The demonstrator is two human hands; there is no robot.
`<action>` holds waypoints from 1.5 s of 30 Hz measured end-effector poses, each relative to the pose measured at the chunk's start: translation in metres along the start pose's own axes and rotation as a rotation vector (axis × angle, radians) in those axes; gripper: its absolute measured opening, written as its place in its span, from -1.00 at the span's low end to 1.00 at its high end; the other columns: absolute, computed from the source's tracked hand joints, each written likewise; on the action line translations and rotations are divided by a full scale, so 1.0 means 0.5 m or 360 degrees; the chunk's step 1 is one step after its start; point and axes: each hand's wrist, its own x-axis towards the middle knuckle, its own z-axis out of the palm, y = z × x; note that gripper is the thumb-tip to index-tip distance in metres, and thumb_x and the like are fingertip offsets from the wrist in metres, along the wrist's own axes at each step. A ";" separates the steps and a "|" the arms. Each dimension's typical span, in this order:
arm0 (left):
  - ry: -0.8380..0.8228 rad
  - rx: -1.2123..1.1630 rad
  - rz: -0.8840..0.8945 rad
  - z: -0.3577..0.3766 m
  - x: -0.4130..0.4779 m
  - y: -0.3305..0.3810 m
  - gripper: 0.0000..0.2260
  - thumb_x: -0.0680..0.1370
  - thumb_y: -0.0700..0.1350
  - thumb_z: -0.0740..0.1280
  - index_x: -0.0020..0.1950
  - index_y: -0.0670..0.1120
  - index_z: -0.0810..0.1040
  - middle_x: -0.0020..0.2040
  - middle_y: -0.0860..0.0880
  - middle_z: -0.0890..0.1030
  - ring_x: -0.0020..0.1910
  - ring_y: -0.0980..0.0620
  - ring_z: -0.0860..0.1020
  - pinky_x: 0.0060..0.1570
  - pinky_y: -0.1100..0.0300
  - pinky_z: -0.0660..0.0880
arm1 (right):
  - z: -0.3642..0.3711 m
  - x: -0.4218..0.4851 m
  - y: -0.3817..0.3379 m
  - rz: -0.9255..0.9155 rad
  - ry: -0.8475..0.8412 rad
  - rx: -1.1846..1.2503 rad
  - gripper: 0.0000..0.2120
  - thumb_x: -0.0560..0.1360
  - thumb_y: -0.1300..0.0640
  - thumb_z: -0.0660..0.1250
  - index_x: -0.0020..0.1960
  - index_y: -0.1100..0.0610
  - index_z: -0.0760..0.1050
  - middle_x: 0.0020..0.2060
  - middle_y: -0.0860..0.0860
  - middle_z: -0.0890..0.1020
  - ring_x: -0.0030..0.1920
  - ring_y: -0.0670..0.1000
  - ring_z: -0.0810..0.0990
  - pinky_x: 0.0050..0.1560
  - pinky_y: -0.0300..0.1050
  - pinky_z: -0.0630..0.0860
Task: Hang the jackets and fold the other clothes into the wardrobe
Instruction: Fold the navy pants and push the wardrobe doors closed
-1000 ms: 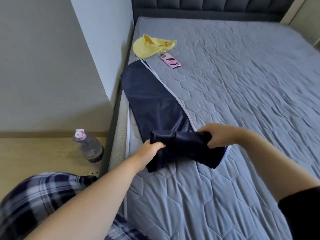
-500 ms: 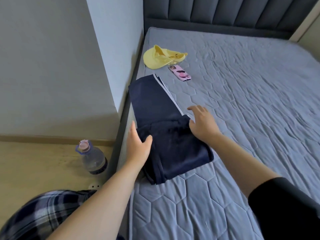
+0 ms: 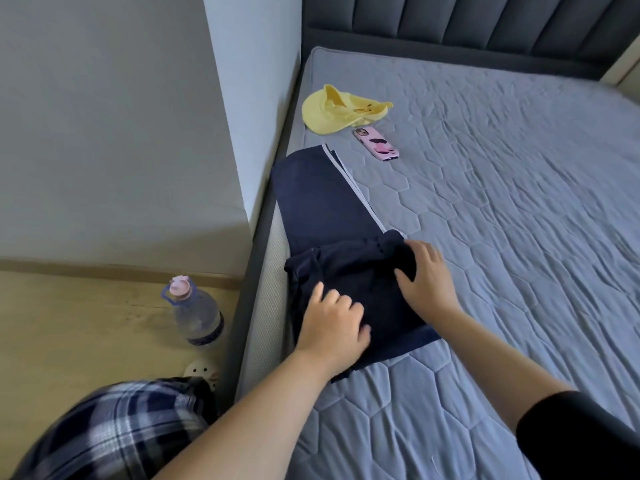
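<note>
Grey quilted mattress [image 3: 485, 237], set against a dark padded headboard [image 3: 485, 26], serves as the folding surface as a person works on navy trousers [image 3: 322, 202] laid along its left edge. A second ago both hands gripped the near end of the garment, bunched and lifted; half a second ago that end had been laid over onto the rest, the hands loosening at either side. Now the left hand [image 3: 332, 323] sits on top of the folded part with its fingers curled, seemingly pinching or pressing the cloth, though whether it really has hold of fabric cannot be told. The right hand [image 3: 426, 278] lies flat and spread on the fold's right side, fingers fairly straight, smoothing and clasping nothing. The far stretch of the trousers, edged with a white stripe, is not yet folded and reaches toward a yellow cap [image 3: 341, 110] and a pink phone [image 3: 377, 144]. One fold appears complete; at least another seems needed before the bundle can go into the wardrobe, which is not in view. A water bottle [image 3: 195, 311] stands on the wooden floor [image 3: 69, 323] beside the bed
</note>
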 end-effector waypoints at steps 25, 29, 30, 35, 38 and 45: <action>-0.1786 -0.2390 -0.0804 -0.074 -0.037 -0.065 -0.71 0.23 -0.32 0.22 -0.19 -0.17 0.67 -0.24 -0.14 0.66 -0.30 -0.06 0.64 -0.23 0.18 0.60 | -0.131 -0.050 -0.134 -0.0179 -0.2134 -0.0994 -0.73 0.20 0.37 0.19 -0.13 0.18 0.46 -0.31 0.09 0.51 -0.31 0.09 0.46 -0.36 -0.16 0.33; -0.1183 -0.2840 -0.1107 -0.082 -0.029 -0.084 -0.81 0.39 -0.24 0.29 -0.12 -0.14 0.68 -0.11 -0.17 0.66 -0.19 -0.07 0.64 -0.08 0.15 0.59 | -0.156 -0.017 -0.127 -0.0093 -0.1753 -0.0626 -0.78 0.23 0.38 0.15 -0.23 0.17 0.49 -0.31 0.11 0.59 -0.27 0.11 0.56 -0.30 -0.12 0.41; -0.0918 -0.2979 -0.1279 -0.080 -0.023 -0.093 -0.83 0.45 -0.16 0.29 -0.10 -0.14 0.68 -0.06 -0.18 0.64 -0.16 -0.10 0.63 -0.03 0.11 0.56 | -0.159 -0.001 -0.125 -0.0071 -0.1579 -0.0544 -0.80 0.26 0.37 0.14 -0.29 0.13 0.47 -0.35 0.06 0.58 -0.30 0.08 0.55 -0.32 -0.14 0.41; -0.0344 -0.3268 -0.1240 -0.080 -0.006 -0.139 -0.60 0.54 0.27 0.21 0.11 0.05 0.67 0.11 0.02 0.66 0.06 0.06 0.64 -0.01 0.15 0.50 | -0.138 0.103 -0.148 -0.0039 -0.1135 -0.0316 -0.80 0.28 0.36 0.13 -0.39 0.12 0.43 -0.48 -0.02 0.45 -0.38 0.00 0.44 -0.41 -0.20 0.31; 0.0123 -0.2943 -0.1346 -0.067 0.011 -0.146 -0.76 0.53 0.11 0.33 0.12 0.04 0.61 0.10 0.03 0.67 0.00 0.13 0.65 -0.08 0.22 0.53 | -0.096 0.161 -0.168 -0.0021 -0.0958 -0.0256 -0.76 0.32 0.37 0.14 -0.38 0.10 0.46 -0.43 -0.04 0.51 -0.29 0.03 0.50 -0.40 -0.22 0.34; 0.0045 -0.2231 -0.1448 -0.026 0.023 -0.159 -0.29 0.48 -0.08 0.45 0.52 0.00 0.13 0.41 0.05 0.35 0.29 0.10 0.42 0.23 0.17 0.35 | -0.011 0.239 -0.154 0.0237 -0.0371 -0.0080 -0.42 0.50 0.04 0.29 0.46 0.12 0.22 0.38 0.12 0.36 0.39 0.16 0.31 0.34 0.06 0.29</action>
